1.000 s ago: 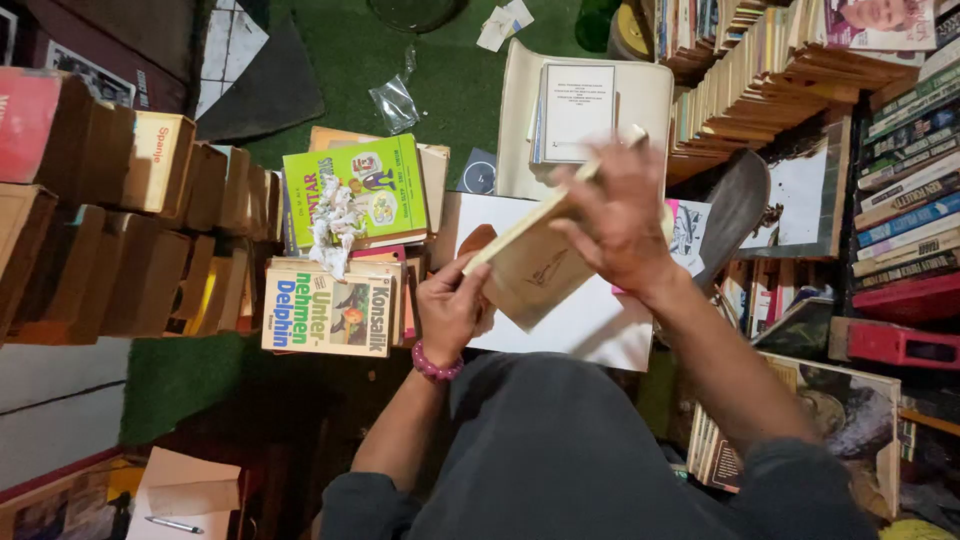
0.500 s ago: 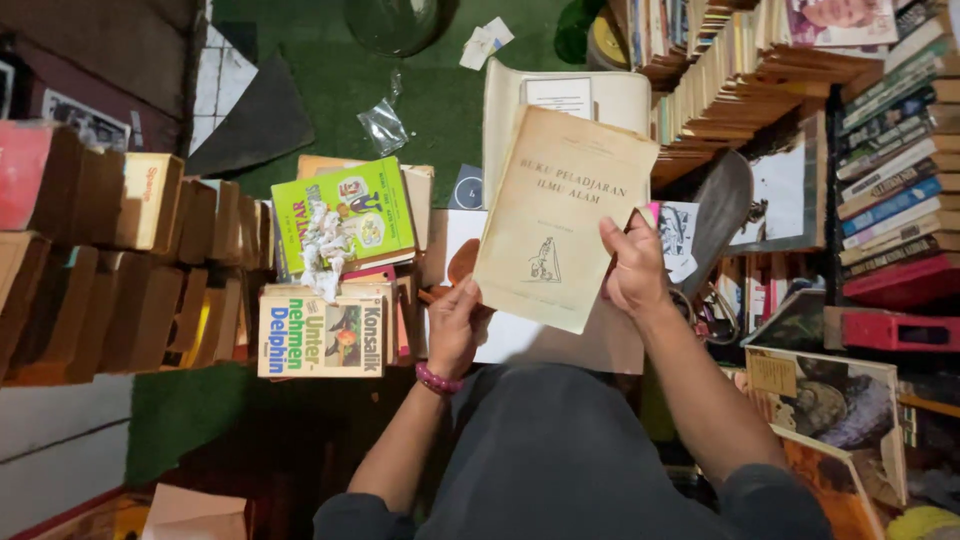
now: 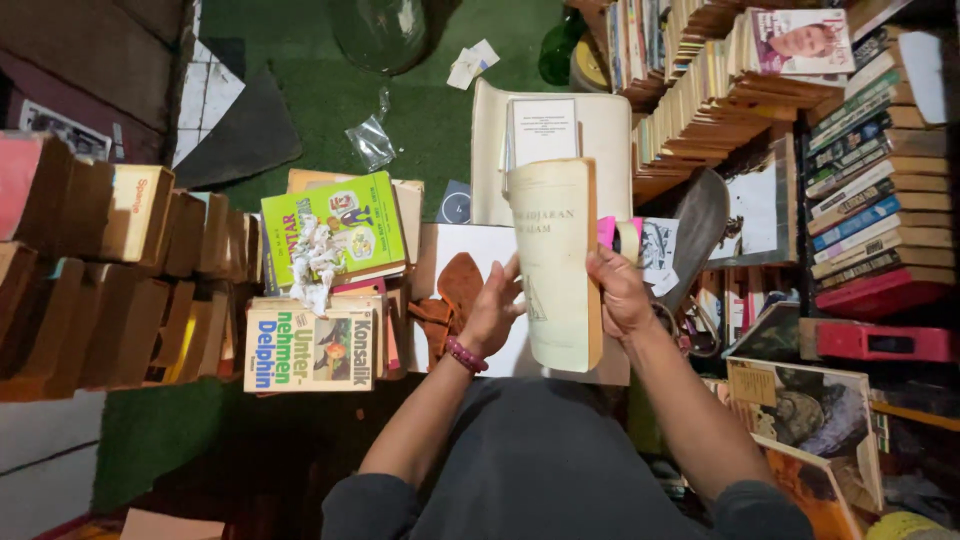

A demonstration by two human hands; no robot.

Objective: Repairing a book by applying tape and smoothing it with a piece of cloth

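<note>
I hold a thin, yellowed paperback book (image 3: pixel 555 255) upright in front of me, turned partly edge-on. My right hand (image 3: pixel 622 292) grips its right edge and spine. My left hand (image 3: pixel 492 308), with a red bead bracelet at the wrist, rests open-fingered against the front cover on the left. Under the book lies a white sheet or box lid (image 3: pixel 455 255) with a brown cloth (image 3: pixel 445 300) on it. Behind it, a cream folder (image 3: pixel 600 135) carries a white booklet (image 3: pixel 543 130).
Book stacks stand at left (image 3: pixel 120 270), with a green paperback (image 3: pixel 335 228) and a yellow-white paperback (image 3: pixel 308 348) on a pile. Rows of books fill the right side (image 3: pixel 850 190). Green carpet (image 3: pixel 310 100), a crumpled plastic bag (image 3: pixel 372 140) and a glass jar (image 3: pixel 378 30) lie beyond.
The book, first held flat and angled, was raised with its cover facing me, and has now been turned toward edge-on. My left hand moved up from below onto its cover.
</note>
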